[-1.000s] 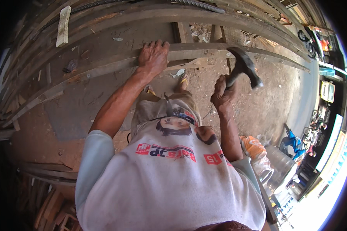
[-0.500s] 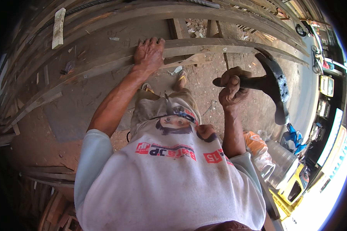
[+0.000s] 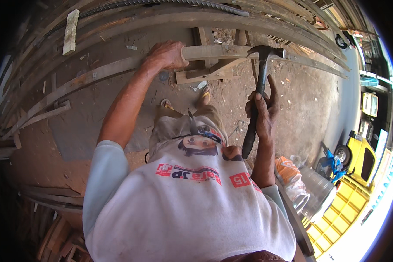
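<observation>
My left hand [image 3: 167,55] is wrapped around a long wooden batten [image 3: 218,52] that runs from side to side in front of me. A claw hammer [image 3: 261,78] with a dark handle is in my right hand [image 3: 265,113]. Its handle slants upward from near my shirt, and its head overlaps the batten in the picture; I cannot tell whether they touch. My right thumb lies along the handle, while one finger sticks out away from it. Short crossed timber pieces [image 3: 205,75] show just below the batten, right of my left hand.
More long boards [image 3: 174,19] lie beyond, with a ribbed steel bar [image 3: 153,3] on them and a short pale wood block [image 3: 70,32] at left. My sandalled feet [image 3: 205,94] stand below. On the right are an orange-and-white sack [image 3: 288,172], a clear container [image 3: 316,192] and a yellow truck [image 3: 358,163].
The hammer has turned from lying sideways to upright, its head now in front of the batten. My left hand has curled around the batten, which looks turned. More of the yellow truck shows.
</observation>
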`<state>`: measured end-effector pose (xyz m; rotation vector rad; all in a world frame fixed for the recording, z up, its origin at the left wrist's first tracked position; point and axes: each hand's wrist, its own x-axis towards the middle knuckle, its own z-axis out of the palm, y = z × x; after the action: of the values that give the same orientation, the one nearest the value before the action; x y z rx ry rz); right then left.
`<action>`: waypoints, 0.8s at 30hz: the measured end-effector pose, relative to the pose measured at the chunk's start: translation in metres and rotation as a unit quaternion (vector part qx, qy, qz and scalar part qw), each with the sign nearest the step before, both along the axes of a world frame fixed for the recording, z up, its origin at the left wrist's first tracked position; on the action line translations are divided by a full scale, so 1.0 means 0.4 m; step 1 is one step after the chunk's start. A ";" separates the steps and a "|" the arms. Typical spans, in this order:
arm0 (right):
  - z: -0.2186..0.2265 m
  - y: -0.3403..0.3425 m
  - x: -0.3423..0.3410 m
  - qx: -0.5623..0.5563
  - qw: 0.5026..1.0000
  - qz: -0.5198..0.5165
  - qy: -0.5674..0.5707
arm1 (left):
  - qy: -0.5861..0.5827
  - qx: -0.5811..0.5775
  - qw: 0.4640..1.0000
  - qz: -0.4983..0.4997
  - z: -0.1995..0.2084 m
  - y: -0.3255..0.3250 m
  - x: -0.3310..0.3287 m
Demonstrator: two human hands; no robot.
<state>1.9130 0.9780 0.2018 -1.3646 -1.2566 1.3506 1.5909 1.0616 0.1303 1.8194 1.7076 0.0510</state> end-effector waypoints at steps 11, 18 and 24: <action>0.030 0.024 0.052 -0.059 0.981 0.042 0.181 | 0.033 0.062 0.998 0.007 -0.028 -0.002 0.002; 0.028 0.077 0.015 0.055 0.998 0.002 0.034 | 0.065 0.120 0.991 0.010 -0.064 -0.047 0.030; -0.010 0.077 -0.016 -0.025 0.993 0.063 -0.100 | 0.076 0.168 0.983 -0.006 -0.102 -0.068 0.027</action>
<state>1.9067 1.0089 0.1976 -1.5071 -1.4714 1.3644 1.6019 1.0343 0.0895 2.1246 1.8843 0.2133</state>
